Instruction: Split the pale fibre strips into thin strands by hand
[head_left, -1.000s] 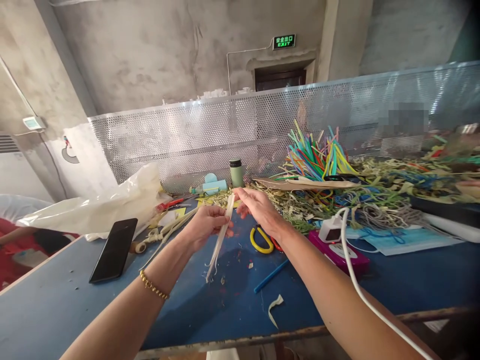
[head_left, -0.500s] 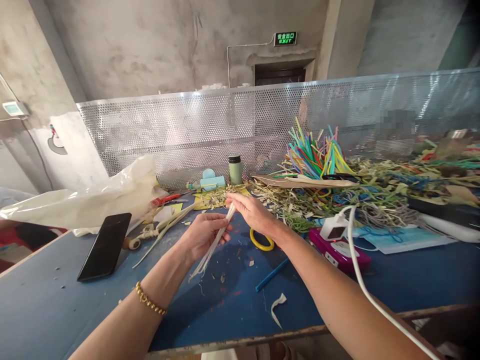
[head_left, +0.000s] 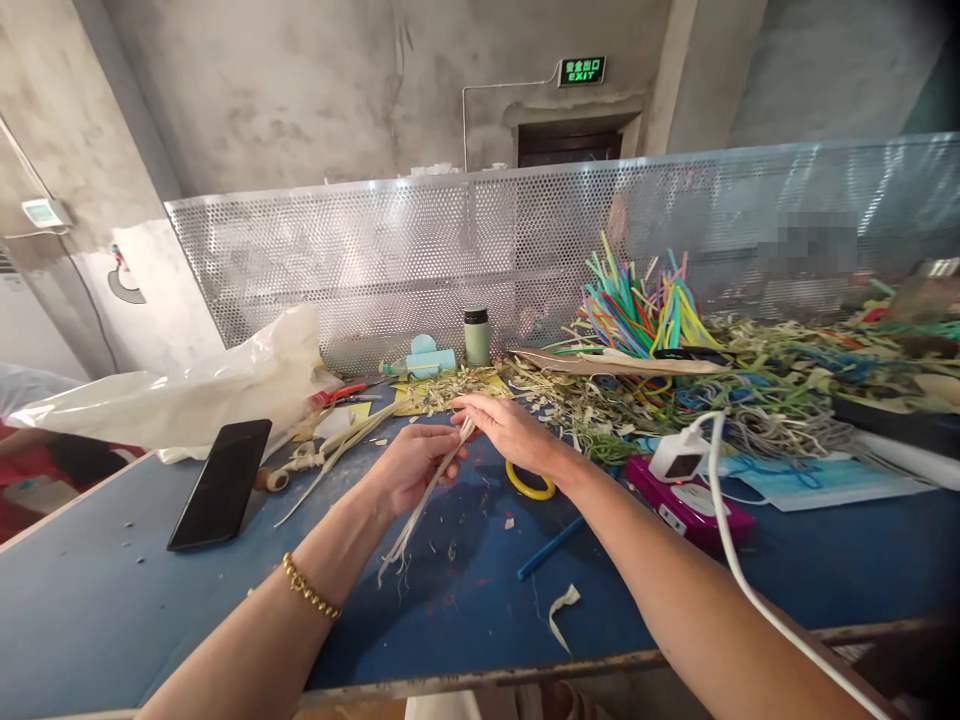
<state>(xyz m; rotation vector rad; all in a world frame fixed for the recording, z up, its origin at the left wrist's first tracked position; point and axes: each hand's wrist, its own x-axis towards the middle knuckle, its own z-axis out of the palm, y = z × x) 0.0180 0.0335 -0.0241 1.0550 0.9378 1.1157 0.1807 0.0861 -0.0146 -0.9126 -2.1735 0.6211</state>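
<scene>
A thin bundle of pale strands [head_left: 425,505] slants between my hands, its frayed lower ends hanging above the blue table. My left hand [head_left: 420,462] pinches it around the middle, thumb on top. At the upper end, my right hand [head_left: 501,425] is closed around the strands, its fingertips partly hidden behind the bundle and the other hand. Just below my right wrist lies a yellow ring-shaped handle [head_left: 531,484], with a blue stick [head_left: 550,549] nearer to me. A curled pale scrap [head_left: 561,610] rests close to the table's front edge.
To the left are a black phone [head_left: 220,487], a plastic bag [head_left: 187,385] and red-handled pliers [head_left: 334,394]. A green flask [head_left: 476,337] stands at the back. On the right, a white cable [head_left: 724,520] runs from a purple power strip [head_left: 694,505] past piled strips [head_left: 780,375].
The camera view has shifted slightly, so the background sits a little further right. Both hands keep their hold on the strands, the right sitting slightly lower and closer to the left.
</scene>
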